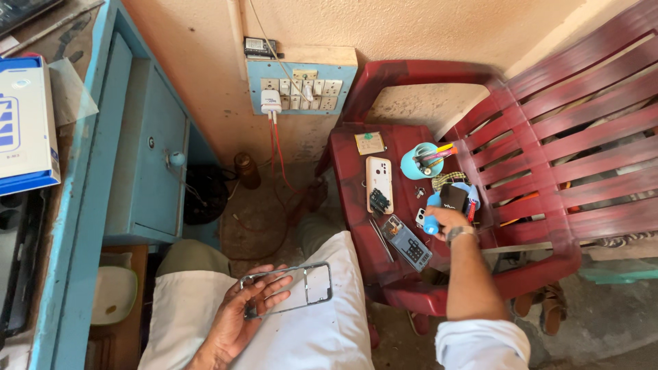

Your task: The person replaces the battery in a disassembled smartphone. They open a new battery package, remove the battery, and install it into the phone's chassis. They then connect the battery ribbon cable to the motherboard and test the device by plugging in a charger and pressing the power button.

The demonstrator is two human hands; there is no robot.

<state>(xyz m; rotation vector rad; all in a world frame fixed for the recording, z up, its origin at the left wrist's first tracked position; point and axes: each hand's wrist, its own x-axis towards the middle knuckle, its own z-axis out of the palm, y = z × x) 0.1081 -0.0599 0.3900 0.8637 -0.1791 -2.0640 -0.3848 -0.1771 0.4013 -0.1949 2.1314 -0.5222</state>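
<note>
Phone frame: we've got a bare grey phone frame (288, 288) lying across our left hand (236, 318), low over our lap and the white cloth (301, 336) there.
Left fingers: curled up around the frame's near edge, thumb along its lower side, holding it flat.
Right hand: our right hand (445, 220) is out over the red plastic chair (548, 137), closed round a small blue-handled tool (431, 225); a watch (460, 233) sits on that wrist.
Chair seat: just beside that hand we see a phone part with a keypad look (409, 245), a white phone back (379, 179) with a circuit board (379, 200) on it, a blue cup (415, 164) of tools and a yellow note (370, 143).
Wall: a switchboard (301, 89) with a white charger (271, 101) plugged in, red wires hanging.
Left side: a blue cabinet (147, 151), well apart from both hands.
</note>
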